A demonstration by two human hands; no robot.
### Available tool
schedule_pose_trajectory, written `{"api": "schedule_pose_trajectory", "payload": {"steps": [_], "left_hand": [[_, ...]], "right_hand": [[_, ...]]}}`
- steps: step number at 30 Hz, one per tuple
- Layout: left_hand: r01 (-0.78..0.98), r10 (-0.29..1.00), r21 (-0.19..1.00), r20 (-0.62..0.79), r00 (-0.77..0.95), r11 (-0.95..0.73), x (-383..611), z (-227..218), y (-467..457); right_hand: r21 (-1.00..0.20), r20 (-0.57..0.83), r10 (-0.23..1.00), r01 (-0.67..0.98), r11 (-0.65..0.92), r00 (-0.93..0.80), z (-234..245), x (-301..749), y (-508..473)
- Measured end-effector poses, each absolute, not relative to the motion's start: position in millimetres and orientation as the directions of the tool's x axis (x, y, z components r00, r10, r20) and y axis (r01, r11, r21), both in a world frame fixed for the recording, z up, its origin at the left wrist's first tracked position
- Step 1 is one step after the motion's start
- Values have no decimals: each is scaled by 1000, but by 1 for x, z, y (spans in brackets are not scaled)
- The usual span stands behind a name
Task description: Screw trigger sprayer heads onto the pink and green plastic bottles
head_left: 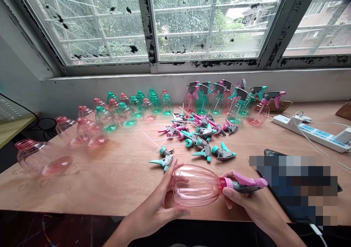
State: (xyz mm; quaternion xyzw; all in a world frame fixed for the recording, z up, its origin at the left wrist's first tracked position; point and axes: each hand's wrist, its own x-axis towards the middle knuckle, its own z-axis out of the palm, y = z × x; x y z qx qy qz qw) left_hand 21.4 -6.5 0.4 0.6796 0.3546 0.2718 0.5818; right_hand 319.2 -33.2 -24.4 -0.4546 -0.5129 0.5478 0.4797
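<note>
A clear pink spray bottle lies sideways above the table's front edge, its base to the left. My left hand is wrapped around the base end. At the neck, my right hand grips the pink collar of the trigger sprayer, which sits on the bottle's mouth. Whether its threads are fully engaged cannot be seen. Just beyond my left hand lies a loose teal and grey trigger sprayer. A pile of loose pink and teal sprayers with thin tubes spreads behind the bottle.
Open pink and green bottles stand in rows at the left and back. Several bottles with sprayers fitted stand at the back right. A power strip with cables and a partly blurred dark device occupy the right side.
</note>
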Motion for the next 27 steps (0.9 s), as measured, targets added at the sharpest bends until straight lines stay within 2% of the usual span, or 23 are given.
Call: {"api": "schedule_pose_trajectory", "payload": {"steps": [5, 15, 21, 27], "left_hand": [[194, 799, 973, -17, 601, -125, 22, 0, -6], [166, 798, 985, -64, 599, -45, 22, 3, -6], [108, 782, 990, 7, 624, -95, 22, 0, -7], [159, 795, 986, -51, 604, -58, 21, 2, -8]], "right_hand": [[-998, -36, 994, -37, -40, -105, -27, 320, -34], [-998, -52, 992, -13, -54, -117, -28, 321, -33], [-999, -33, 991, -16, -36, -128, -27, 321, -33], [-1000, -27, 993, -2, -28, -112, -24, 319, -33]]}}
